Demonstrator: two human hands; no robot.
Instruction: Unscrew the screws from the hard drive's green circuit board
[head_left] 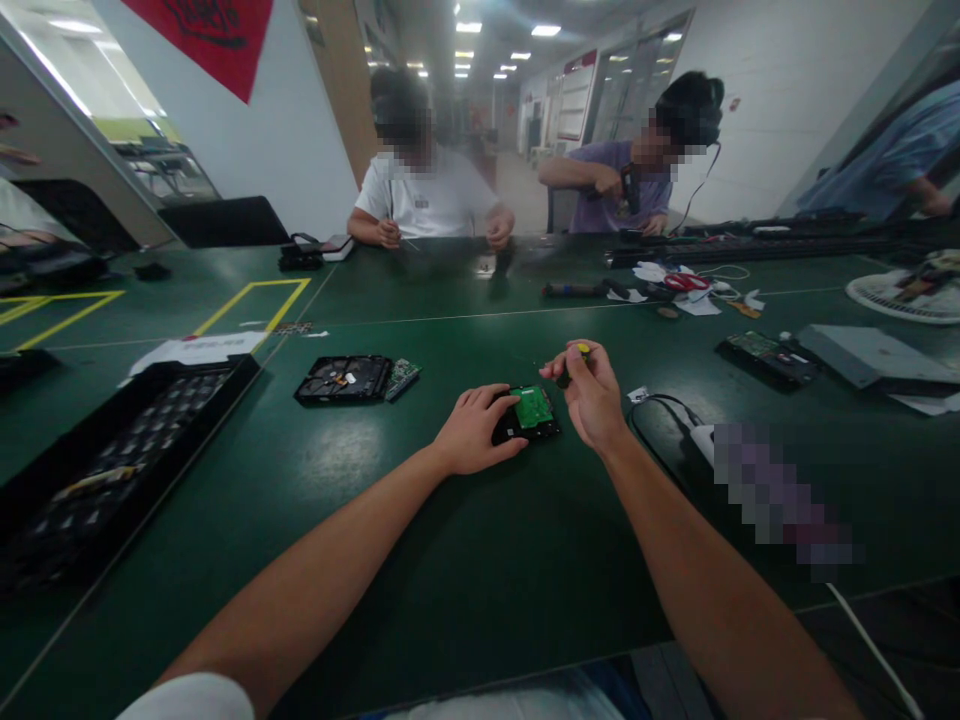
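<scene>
A black hard drive (pixel 541 428) with a green circuit board (pixel 534 407) facing up lies on the green table. Across its left part rests my left hand (pixel 480 430), thumb and fingers around the near and far edges, holding it against the tabletop. Just right of and above the drive, my right hand (pixel 589 385) is closed around a screwdriver (pixel 581 352) with a yellow-ended handle. Its thin shaft points left and is hard to make out. Left of my hands sit another black hard drive (pixel 343 380) and a loose circuit board (pixel 403 380).
A long black tray (pixel 112 470) takes up the left side. On the right are another drive (pixel 769 358), a grey metal box (pixel 877 358) and a cable (pixel 664 400). Two people sit across the table; tape, papers and small parts lie at the far right.
</scene>
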